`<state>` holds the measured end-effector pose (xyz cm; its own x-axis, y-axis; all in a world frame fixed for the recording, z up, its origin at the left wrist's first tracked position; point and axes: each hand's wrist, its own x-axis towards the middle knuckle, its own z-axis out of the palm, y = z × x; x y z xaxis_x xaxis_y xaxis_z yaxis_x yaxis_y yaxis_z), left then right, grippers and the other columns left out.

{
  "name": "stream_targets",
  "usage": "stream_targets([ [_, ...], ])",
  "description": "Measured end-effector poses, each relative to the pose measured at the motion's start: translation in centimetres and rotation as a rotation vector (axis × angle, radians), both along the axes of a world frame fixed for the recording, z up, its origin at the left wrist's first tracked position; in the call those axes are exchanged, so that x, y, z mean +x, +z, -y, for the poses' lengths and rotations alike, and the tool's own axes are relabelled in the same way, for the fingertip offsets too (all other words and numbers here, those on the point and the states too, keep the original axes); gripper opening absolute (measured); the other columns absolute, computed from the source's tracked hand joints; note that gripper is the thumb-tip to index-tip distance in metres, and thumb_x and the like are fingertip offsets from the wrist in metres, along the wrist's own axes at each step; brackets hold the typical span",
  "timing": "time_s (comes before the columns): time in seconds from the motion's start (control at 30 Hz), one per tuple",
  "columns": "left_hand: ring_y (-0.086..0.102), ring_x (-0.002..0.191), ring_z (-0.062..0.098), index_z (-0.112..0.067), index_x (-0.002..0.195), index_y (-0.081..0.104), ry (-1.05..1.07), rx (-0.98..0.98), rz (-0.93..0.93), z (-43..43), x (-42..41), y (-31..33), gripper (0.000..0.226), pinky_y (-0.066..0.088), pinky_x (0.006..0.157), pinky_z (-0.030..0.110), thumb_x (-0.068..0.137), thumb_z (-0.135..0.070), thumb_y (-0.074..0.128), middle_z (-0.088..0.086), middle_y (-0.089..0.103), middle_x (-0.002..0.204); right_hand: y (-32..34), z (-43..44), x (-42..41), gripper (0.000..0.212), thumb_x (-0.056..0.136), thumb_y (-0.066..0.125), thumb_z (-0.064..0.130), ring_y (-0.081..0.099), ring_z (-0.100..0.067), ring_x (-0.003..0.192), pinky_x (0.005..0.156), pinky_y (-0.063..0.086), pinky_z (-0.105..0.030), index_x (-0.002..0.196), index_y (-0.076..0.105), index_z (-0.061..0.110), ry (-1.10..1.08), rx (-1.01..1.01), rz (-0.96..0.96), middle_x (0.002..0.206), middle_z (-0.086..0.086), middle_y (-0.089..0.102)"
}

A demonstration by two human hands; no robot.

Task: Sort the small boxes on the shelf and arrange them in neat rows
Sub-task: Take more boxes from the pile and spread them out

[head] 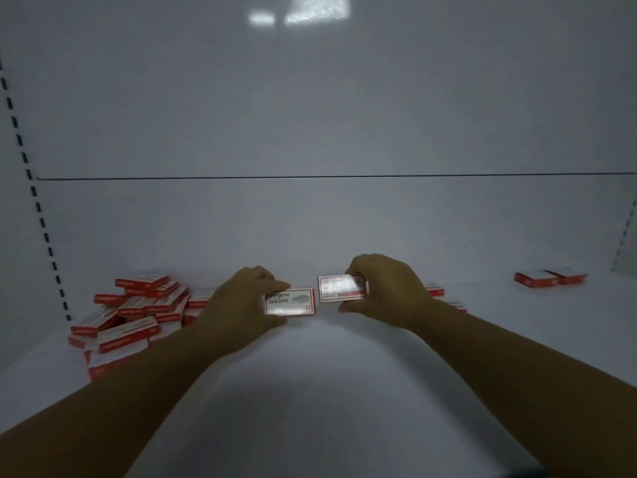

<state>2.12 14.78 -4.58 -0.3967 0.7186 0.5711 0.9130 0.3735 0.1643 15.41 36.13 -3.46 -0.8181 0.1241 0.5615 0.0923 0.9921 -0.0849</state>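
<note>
Two small flat red-and-white card boxes held above the shelf [327,391], faces to camera: left box [290,301] pinched in left hand [241,301], right box [341,288] pinched in right hand [386,291], near each other, not touching. Loose pile [134,312] of a dozen-plus same boxes at left, jumbled. Two boxes [549,277] far right, side by side. Shelf white, smooth, glossy.

I faced a white shelf bay in dim light, its glossy back panel [310,115] crossed by a thin dark horizontal seam [344,176]. A slotted upright [34,191] ran down my left side, another [625,232] stood at my right, and blurred bright reflections [303,10] glowed near the top above the white shelf floor [327,391].
</note>
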Motion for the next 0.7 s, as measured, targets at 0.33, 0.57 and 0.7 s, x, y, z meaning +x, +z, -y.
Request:
stream_targets([
  [0.33, 0.043, 0.093, 0.004, -0.029, 0.123, 0.057, 0.017, -0.035, 0.081, -10.8, 6.9, 0.4, 0.057, 0.034, 0.073, 0.020, 0.070, -0.043, 0.075, -0.015, 0.053, 0.102, 0.2, -12.2, 8.6, 0.047, 0.066, 0.076, 0.050, 0.046, -0.011, 0.090, 0.072, 0.043, -0.027, 0.101, 0.059, 0.024, -0.075, -0.013, 0.037, 0.103, 0.006, 0.054],
  [0.57, 0.047, 0.103, 0.011, -0.024, 0.125, 0.056, 0.105, -0.225, 0.205, -16.7, 11.2, -1.1, 0.062, 0.033, 0.082, 0.021, 0.069, -0.047, 0.074, -0.004, 0.057, 0.117, -1.5, -17.5, 11.2, 0.054, 0.059, 0.078, 0.055, 0.052, -0.013, 0.086, 0.072, 0.042, -0.026, 0.098, 0.063, 0.023, -0.107, -0.144, 0.377, 0.096, 0.005, 0.057],
  [0.7, 0.049, 0.103, 0.010, -0.025, 0.123, 0.058, 0.158, -0.349, 0.298, -18.1, 11.9, -2.7, 0.060, 0.033, 0.084, 0.019, 0.070, -0.049, 0.072, -0.003, 0.056, 0.124, -3.1, -18.1, 11.0, 0.050, 0.058, 0.077, 0.057, 0.055, -0.011, 0.084, 0.075, 0.048, -0.028, 0.092, 0.066, 0.022, -0.079, -0.207, 0.432, 0.093, 0.006, 0.061],
])
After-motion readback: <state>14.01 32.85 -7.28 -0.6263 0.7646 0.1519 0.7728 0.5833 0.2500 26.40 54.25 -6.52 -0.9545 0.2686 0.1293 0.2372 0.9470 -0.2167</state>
